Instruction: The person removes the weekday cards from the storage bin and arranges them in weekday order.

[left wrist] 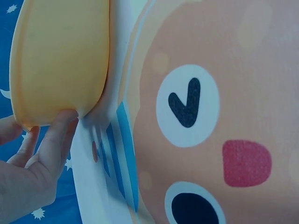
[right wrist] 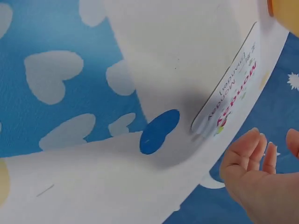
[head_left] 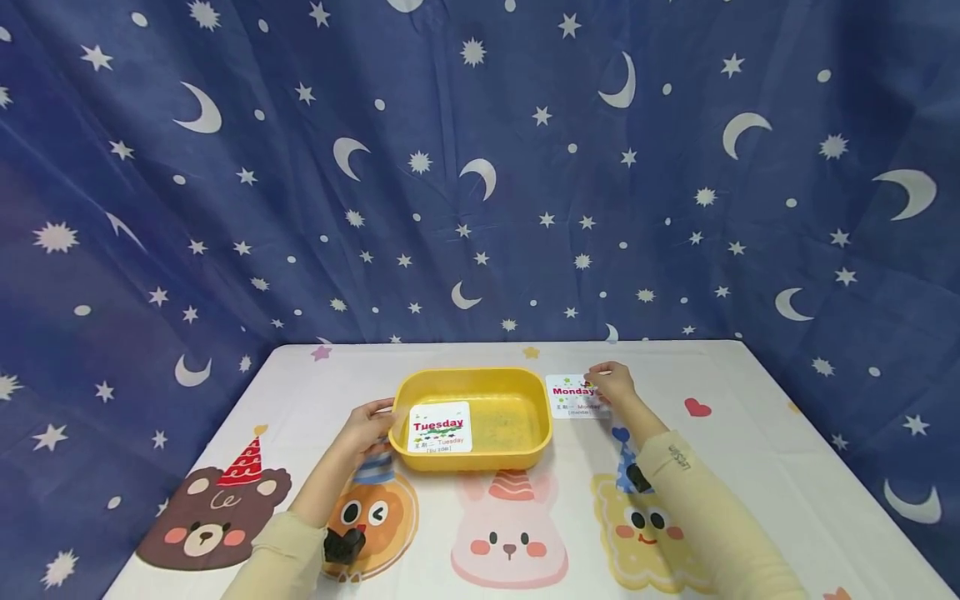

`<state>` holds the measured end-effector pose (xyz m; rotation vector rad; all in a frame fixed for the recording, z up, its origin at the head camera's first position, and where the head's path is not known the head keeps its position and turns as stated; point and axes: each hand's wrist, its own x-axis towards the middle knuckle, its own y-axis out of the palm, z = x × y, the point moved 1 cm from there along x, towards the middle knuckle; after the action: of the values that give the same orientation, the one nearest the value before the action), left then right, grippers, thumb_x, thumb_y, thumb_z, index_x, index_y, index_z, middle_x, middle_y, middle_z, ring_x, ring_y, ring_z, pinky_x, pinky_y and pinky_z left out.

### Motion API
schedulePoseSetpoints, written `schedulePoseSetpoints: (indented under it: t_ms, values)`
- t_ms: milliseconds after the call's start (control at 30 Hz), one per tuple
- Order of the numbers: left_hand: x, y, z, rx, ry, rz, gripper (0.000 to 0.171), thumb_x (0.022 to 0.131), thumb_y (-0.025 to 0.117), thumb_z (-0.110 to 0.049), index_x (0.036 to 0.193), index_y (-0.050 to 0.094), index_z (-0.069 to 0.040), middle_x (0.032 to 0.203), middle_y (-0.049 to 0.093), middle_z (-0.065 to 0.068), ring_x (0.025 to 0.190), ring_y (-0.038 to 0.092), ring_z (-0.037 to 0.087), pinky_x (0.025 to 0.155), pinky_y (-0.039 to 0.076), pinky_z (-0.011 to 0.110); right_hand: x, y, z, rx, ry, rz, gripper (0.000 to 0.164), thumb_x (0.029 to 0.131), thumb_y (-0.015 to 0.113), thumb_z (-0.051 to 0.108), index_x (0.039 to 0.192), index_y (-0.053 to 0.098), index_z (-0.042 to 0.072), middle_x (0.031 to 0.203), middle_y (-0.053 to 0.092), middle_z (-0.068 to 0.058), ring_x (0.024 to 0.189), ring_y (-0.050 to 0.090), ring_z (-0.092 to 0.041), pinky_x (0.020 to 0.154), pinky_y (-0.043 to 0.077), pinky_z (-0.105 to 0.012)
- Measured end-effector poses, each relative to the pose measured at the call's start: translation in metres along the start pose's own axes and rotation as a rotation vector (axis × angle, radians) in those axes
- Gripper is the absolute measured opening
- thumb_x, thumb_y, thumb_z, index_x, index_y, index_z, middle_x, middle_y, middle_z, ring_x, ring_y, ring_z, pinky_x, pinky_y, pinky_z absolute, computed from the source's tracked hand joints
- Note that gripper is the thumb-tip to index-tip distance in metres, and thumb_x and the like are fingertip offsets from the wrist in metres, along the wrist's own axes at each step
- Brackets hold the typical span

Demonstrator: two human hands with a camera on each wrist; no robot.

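Observation:
A yellow plastic basin point(head_left: 517, 462) stands on the table, and a white card printed "Tuesday" point(head_left: 440, 412) lies inside it on the left. At the basin's left end my left hand point(head_left: 369, 427) grips the rim; in the left wrist view, the fingers point(left wrist: 63, 119) meet its edge. Just right of the basin is a white card printed "Monday" point(head_left: 567, 404). My right hand point(head_left: 613, 383) overlaps the right edge of that card in the head view. The right wrist view shows loosely bent fingers point(right wrist: 243, 147) a little apart from the "Monday" card point(right wrist: 229, 88), holding nothing.
A white tablecloth point(head_left: 720, 392) with cartoon animal prints covers the table. Behind the table hangs a dark blue curtain point(head_left: 525, 150) with moons and stars. Blue cloth point(head_left: 847, 300) also borders the table's sides.

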<state>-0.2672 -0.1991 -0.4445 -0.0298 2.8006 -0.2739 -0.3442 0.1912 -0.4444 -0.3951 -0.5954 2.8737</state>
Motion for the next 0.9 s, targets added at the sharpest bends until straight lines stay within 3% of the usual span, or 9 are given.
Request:
schedulePoseSetpoints:
  t_ms: [267,600,767,900]
  values:
    - [0.002,0.0,-0.002,0.002,-0.004,0.002,0.044,0.097,0.045,-0.007,0.14,0.038,0.001,0.133,0.047,0.029,0.096,0.063,0.024,0.073,0.059,0.032,-0.007,0.004,0.018,-0.039,-0.122,-0.016,0.026,0.09,0.056,0.013,0.109,0.056,-0.005,0.086,0.06,-0.011,0.066,0.054,-0.014,0.061,0.05,-0.025]
    - [0.002,0.0,0.002,0.005,-0.011,-0.007,0.044,0.098,0.046,-0.009,0.141,0.038,-0.002,0.133,0.046,0.027,0.095,0.062,0.022,0.072,0.059,0.031,-0.03,0.029,0.047,-0.071,-0.21,0.062,0.021,0.09,0.058,0.01,0.104,0.059,-0.005,0.079,0.059,-0.008,0.066,0.059,-0.019,0.06,0.053,-0.023]
    - [0.002,0.0,0.002,0.006,-0.021,-0.013,0.044,0.098,0.046,-0.009,0.141,0.038,-0.002,0.133,0.046,0.027,0.098,0.061,0.024,0.072,0.059,0.031,-0.043,0.046,0.062,-0.091,-0.228,0.141,0.017,0.087,0.061,0.007,0.099,0.06,-0.005,0.071,0.055,-0.004,0.061,0.057,-0.017,0.055,0.052,-0.02]
    - [0.002,-0.001,0.0,0.009,-0.015,-0.012,0.044,0.098,0.046,-0.009,0.141,0.039,-0.002,0.133,0.047,0.027,0.099,0.062,0.025,0.072,0.059,0.03,-0.052,0.06,0.068,-0.159,-0.233,0.245,0.016,0.087,0.063,0.008,0.098,0.059,-0.003,0.072,0.052,-0.003,0.063,0.057,-0.018,0.06,0.055,-0.026]
